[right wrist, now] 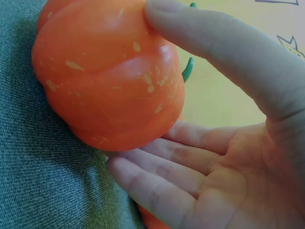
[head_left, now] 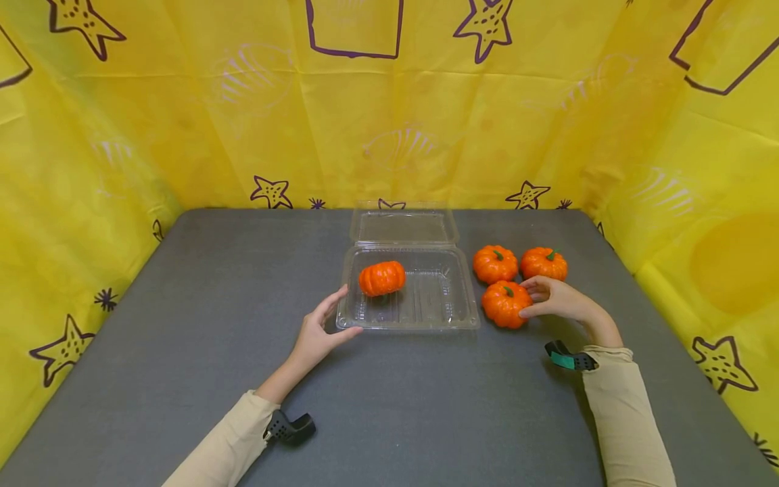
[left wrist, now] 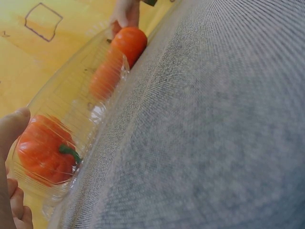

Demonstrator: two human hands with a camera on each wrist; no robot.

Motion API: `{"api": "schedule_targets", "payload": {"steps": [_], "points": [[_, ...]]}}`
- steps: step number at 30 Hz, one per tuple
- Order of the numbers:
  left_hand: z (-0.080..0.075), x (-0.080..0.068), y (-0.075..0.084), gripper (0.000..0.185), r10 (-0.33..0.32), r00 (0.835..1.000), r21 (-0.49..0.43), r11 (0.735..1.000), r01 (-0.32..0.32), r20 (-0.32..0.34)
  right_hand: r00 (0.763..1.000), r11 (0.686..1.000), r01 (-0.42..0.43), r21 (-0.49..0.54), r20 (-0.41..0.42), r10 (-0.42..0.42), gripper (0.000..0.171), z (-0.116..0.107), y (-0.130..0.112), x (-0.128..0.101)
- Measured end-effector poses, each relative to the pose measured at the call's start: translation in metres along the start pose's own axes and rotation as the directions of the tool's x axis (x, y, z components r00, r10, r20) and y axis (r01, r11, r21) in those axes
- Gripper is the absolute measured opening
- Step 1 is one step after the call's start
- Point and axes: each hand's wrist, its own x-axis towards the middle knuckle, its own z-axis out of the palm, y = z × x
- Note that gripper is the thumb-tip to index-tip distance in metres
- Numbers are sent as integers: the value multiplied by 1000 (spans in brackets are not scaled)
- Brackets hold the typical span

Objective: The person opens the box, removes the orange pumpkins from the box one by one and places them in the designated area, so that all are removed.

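Note:
A clear plastic clamshell container [head_left: 420, 323] stands with its lid folded back, and one small orange pumpkin [head_left: 382, 279] lies on its side in the left part of the base. My left hand [head_left: 319, 331] is at the container's front left corner, thumb and fingers spread apart along its rim. On the right, my right hand [head_left: 562, 301] reaches around the right side of the nearest loose pumpkin [head_left: 505, 306]. In the right wrist view its thumb [right wrist: 167, 5] is against the pumpkin [right wrist: 109, 76], with the other fingers extended beneath and behind.
Two more pumpkins with green stems, a left one [head_left: 495, 264] and a right one [head_left: 544, 262], sit just behind the nearest one. The open lid [head_left: 404, 225] lies toward the back edge of the grey table [head_left: 402, 419]. A yellow patterned cloth [head_left: 341, 135] surrounds the table's back and sides.

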Motion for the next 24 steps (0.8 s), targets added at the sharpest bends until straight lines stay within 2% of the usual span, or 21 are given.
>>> {"api": "schedule_targets", "payload": {"steps": [10,16,20,24], "points": [[-1,0,0,67,-8,1000,5,1000,8,3,999,1000,4,-10,35,-4,64,1,-7,-1],[-1,-1,0,67,-15,1000,5,1000,15,4,999,999,36,6,18,-36,63,-1,-11,-3],[-1,-1,0,67,-16,1000,5,1000,16,3,992,995,90,-43,-85,-94,58,-4,-20,-9],[0,-1,0,67,-13,1000,10,1000,13,2,950,968,163,-193,-233,-206,55,-5,-36,-15]]}}
